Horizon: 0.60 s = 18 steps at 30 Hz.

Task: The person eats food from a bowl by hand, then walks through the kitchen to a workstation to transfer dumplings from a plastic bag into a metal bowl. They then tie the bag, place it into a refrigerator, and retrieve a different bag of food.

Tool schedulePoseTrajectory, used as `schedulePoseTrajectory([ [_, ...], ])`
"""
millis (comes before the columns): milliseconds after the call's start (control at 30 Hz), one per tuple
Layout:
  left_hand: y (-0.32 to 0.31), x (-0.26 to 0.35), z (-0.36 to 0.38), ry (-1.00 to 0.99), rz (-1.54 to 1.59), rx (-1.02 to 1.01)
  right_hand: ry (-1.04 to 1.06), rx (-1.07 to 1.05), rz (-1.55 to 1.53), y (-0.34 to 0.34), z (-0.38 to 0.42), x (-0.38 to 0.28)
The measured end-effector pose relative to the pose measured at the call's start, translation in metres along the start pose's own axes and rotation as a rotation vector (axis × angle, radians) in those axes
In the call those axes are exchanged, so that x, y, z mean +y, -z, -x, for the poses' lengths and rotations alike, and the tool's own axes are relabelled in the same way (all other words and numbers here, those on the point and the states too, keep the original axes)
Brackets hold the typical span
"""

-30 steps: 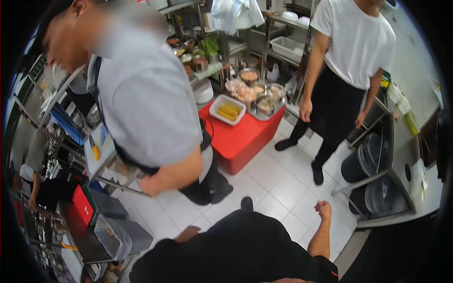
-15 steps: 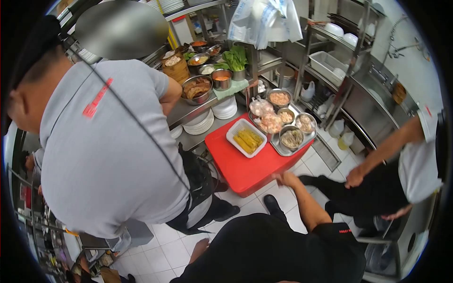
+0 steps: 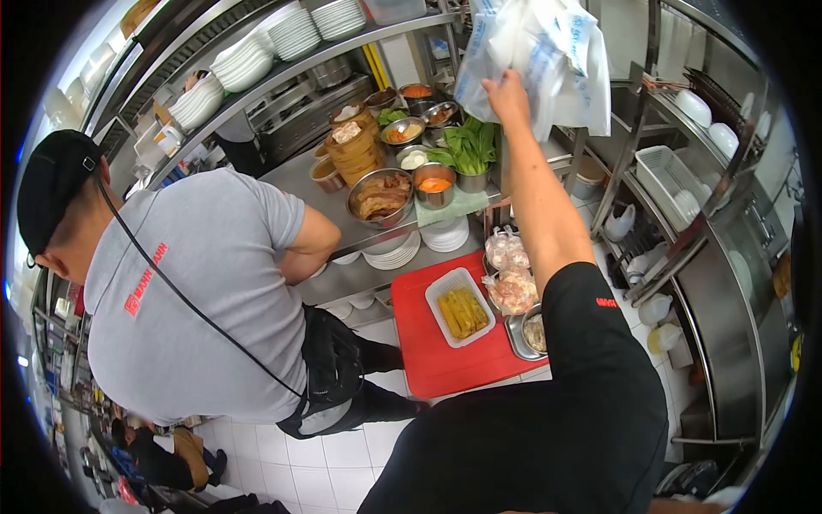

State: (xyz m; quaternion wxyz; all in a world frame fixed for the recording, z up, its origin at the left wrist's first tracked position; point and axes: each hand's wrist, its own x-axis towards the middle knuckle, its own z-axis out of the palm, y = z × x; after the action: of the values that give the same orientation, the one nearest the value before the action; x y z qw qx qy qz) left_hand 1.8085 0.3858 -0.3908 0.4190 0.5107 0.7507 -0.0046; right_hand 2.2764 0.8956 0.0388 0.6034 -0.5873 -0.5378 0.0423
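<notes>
My right hand is stretched up and forward to a bunch of white plastic bags with blue print, hanging at a shelf post. The fingers look closed on the edge of one bag, though the fingertips are small and partly lost against it. My left hand is out of sight. Under my raised arm stands a red table bearing a white plastic basket of yellow-green food strips. Beside the basket lie bagged pale pieces of food and a metal tray.
A co-worker in a grey shirt bends at the left. Steel counter holds a bowl of brown meat, leafy greens, and bamboo steamers. Stacked plates line the upper shelf. A metal rack and sink unit stand right.
My right hand has risen from beside the red table to the hanging bags. My left hand has left the view. The co-worker at the right is out of view.
</notes>
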Motion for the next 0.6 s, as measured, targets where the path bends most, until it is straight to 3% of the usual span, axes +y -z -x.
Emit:
schedulePoseTrajectory([
  [167, 0.016, 0.035, 0.005, 0.028, -0.029, 0.053, 0.336, -0.051, -0.149, 0.002, 0.021, -0.118],
  [233, 0.022, 0.044, 0.004, 0.034, -0.048, 0.073, 0.330, -0.006, -0.154, 0.002, 0.026, -0.145],
  [367, 0.023, 0.050, 0.008, 0.057, -0.043, 0.103, 0.438, 0.068, -0.295, 0.001, 0.027, -0.155],
  [467, 0.021, 0.051, 0.013, 0.070, -0.054, 0.110, 0.360, -0.037, -0.434, 0.022, 0.036, -0.145],
  [567, 0.011, 0.051, 0.018, 0.076, -0.066, 0.104, 0.358, -0.017, -0.339, 0.041, 0.047, -0.116],
  [600, 0.006, 0.051, 0.020, 0.075, -0.062, 0.100, 0.250, -0.103, -0.333, 0.052, 0.054, -0.105],
])
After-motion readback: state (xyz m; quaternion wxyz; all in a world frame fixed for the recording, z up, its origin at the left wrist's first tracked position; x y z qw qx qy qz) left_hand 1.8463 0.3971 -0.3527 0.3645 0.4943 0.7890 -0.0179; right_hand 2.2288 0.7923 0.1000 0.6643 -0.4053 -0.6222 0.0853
